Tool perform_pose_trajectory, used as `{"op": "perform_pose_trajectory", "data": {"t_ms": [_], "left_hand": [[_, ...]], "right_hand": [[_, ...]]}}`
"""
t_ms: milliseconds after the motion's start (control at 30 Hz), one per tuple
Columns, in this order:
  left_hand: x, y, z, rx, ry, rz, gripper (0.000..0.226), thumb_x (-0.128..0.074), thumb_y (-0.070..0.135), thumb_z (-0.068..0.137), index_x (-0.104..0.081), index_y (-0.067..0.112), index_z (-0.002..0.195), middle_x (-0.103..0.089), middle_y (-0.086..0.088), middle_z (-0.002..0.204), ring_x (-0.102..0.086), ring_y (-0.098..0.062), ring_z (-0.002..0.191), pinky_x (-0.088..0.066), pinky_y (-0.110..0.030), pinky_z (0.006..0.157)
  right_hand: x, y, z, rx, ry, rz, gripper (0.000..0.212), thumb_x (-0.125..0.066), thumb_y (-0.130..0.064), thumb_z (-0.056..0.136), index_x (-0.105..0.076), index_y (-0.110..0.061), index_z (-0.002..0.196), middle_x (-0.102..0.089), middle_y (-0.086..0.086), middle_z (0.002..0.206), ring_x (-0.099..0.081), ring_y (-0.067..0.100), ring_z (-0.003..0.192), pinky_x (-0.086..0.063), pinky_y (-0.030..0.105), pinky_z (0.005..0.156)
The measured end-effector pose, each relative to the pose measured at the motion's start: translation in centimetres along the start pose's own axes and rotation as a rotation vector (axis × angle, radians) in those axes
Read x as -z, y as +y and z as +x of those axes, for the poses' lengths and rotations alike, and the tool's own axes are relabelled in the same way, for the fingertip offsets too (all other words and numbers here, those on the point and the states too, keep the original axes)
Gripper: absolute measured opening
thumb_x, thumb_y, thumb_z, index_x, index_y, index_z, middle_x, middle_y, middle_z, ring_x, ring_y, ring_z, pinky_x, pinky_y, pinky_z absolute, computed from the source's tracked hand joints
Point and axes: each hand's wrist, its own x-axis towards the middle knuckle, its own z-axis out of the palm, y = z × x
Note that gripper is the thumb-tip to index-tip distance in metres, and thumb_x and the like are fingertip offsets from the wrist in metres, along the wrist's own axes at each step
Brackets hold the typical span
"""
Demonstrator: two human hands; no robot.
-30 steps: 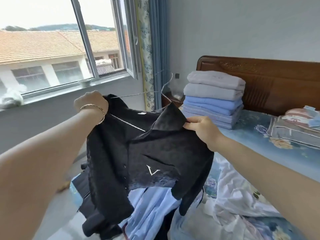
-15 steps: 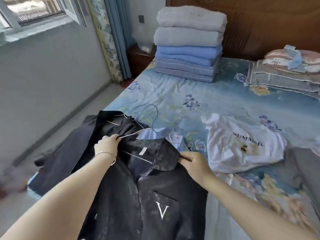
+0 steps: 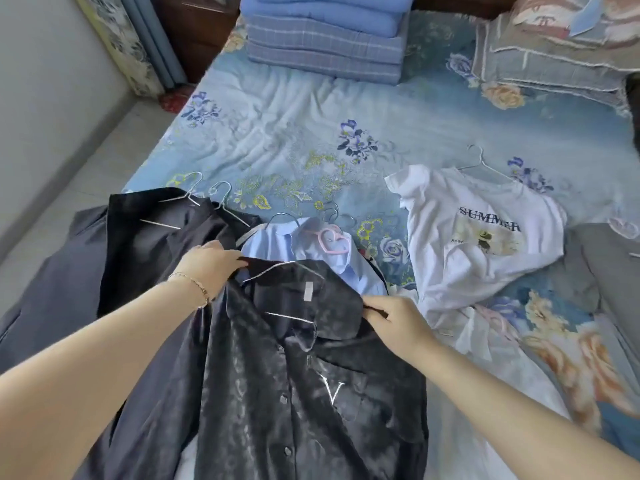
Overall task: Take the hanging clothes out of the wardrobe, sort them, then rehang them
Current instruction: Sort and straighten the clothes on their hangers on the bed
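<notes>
Sorting step — black shirt point(image 3: 294, 393) lies at 6 o'clock on bed point(image 3: 294, 133), beside dark garments point(image 3: 138, 244). Left hand point(image 3: 211, 263) and right hand point(image 3: 398, 318) each pinch its collar edge. Next, likely — let go, smooth flat.

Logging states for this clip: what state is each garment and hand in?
Black shirt, hangered, laid on bed.
Left hand, gripping black shirt.
Right hand, gripping black shirt.
White T-shirt, hangered, lying crumpled.
Blue shirt, partly covered.
Blankets, folded, stacked.
</notes>
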Motion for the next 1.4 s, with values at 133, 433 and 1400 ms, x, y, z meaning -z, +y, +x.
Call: {"op": "perform_pose_trajectory", "data": {"t_ms": [133,433,1400], "left_hand": [[-1.2,2.6,0.5,0.064,0.146,-0.468,0.031,-0.041,0.019,0.099,-0.057,0.015,0.126,-0.059,-0.010,0.127,-0.053,-0.030,0.116,-0.042,-0.034,0.095],[1.2,-0.3,3.9,-0.071,0.390,-0.392,0.023,-0.049,0.009,0.096,-0.067,-0.001,0.105,-0.063,-0.021,0.110,-0.056,-0.036,0.108,-0.037,-0.037,0.095],[-13.3,24.0,0.2,-0.176,-0.338,-0.284,0.027,-0.035,0.011,0.094,-0.058,0.016,0.107,-0.060,-0.001,0.112,-0.055,-0.022,0.094,-0.046,-0.031,0.086]], "right_hand": [[0.6,-0.9,2.7,0.057,0.045,-0.041,0.017,-0.058,-0.018,0.090,-0.073,-0.019,0.099,-0.069,0.017,0.083,-0.053,0.028,0.071,-0.048,0.037,0.071],[2.6,-0.8,7.4,-0.083,-0.129,-0.256,0.024,-0.069,-0.045,0.075,-0.065,-0.021,0.079,-0.064,-0.001,0.075,-0.054,0.017,0.075,-0.042,0.032,0.071],[3.9,22.1,-8.1,-0.717,-0.073,-0.229,0.027,-0.046,-0.010,0.094,-0.063,-0.008,0.115,-0.061,0.009,0.121,-0.057,0.022,0.113,-0.043,0.025,0.092]]}}
